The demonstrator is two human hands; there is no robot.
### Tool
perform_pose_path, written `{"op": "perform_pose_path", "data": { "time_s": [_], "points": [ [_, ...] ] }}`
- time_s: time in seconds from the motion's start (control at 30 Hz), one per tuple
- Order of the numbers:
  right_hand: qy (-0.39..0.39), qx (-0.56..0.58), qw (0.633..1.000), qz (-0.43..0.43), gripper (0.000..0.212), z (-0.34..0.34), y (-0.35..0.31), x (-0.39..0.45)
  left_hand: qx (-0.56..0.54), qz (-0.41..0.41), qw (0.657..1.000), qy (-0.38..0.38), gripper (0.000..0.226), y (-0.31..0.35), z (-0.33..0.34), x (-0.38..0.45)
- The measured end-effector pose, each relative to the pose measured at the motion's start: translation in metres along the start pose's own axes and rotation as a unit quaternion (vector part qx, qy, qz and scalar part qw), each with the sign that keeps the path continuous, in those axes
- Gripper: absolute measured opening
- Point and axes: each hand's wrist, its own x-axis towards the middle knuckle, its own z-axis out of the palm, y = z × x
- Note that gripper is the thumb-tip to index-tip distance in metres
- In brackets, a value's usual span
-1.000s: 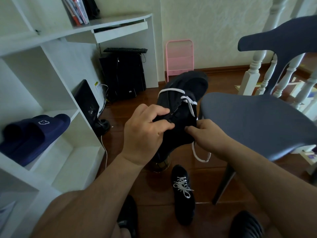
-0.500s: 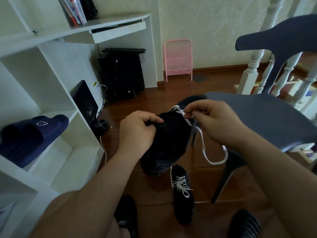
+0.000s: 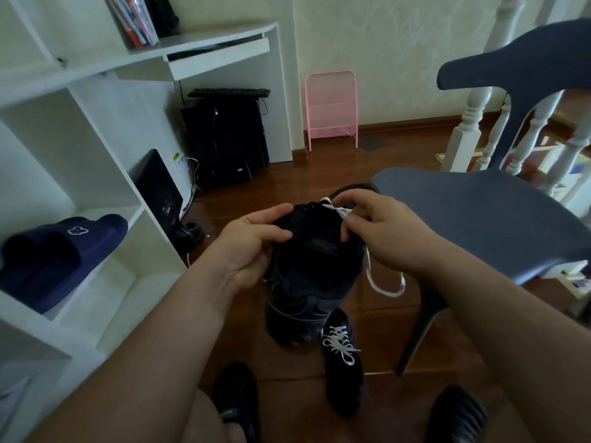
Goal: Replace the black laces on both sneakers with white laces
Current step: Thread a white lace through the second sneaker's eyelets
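I hold a black sneaker (image 3: 307, 282) in the air at the middle of the view, heel toward me and toe pointing away. My left hand (image 3: 252, 247) grips its left side near the opening. My right hand (image 3: 380, 231) pinches a white lace (image 3: 380, 282) at the top eyelets; a loop of the lace hangs below that hand. A second black sneaker (image 3: 343, 369) laced in white stands on the floor just below.
A blue-grey chair (image 3: 486, 219) stands close on the right, with a white stair railing (image 3: 470, 129) behind it. White shelves (image 3: 96, 193) with dark blue slippers (image 3: 60, 254) fill the left. My feet in dark slippers (image 3: 236, 398) are at the bottom. A pink rack (image 3: 331, 110) leans on the far wall.
The sneaker has been tipped from toe-up to heel toward me and lowered. My right hand rose from the shoe's lower side to the top eyelets with the lace.
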Motion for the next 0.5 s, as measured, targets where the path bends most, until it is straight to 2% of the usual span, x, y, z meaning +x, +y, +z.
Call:
{"op": "perform_pose_path", "data": {
  "time_s": [0.13,0.27,0.37,0.5],
  "points": [
    [0.070,0.068,0.995,-0.011,0.010,-0.005,-0.008,-0.002,-0.062,-0.049,0.997,-0.004,0.042,0.001,0.000,0.001],
    [0.087,0.118,0.989,-0.007,0.010,-0.008,-0.011,-0.003,-0.084,-0.093,0.992,-0.027,0.037,-0.002,0.001,0.003],
    [0.094,0.053,0.994,-0.012,0.008,-0.012,-0.010,-0.002,-0.077,-0.107,0.990,-0.039,0.037,-0.005,0.002,0.005],
    [0.032,-0.112,0.993,-0.009,0.007,-0.012,-0.011,0.001,-0.021,-0.094,0.994,-0.047,0.038,-0.013,0.009,0.005]
  ]
}}
